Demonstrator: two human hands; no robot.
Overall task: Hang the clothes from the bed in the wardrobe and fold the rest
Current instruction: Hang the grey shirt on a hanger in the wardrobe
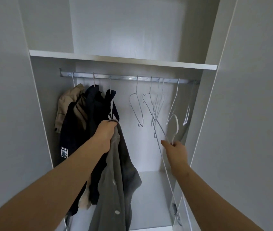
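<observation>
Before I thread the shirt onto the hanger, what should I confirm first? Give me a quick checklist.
1. Left hand grip on grey shirt: ok, fingers curl round its top.
2. Right hand grip on white hanger: ok, just below the hook.
3. Hanger off the rail: ok, hook sits well below it.
4. Hanger free of empty hangers: cannot tell, wires cross and blur.
5. Rail gap beside dark clothes: ok.
6. Shirt on hanger: not ok, the two are apart.

Spare wire hangers [155, 104] hang empty on metal rail [124, 78], R of centre; door hinge [175, 211] btm R.
</observation>
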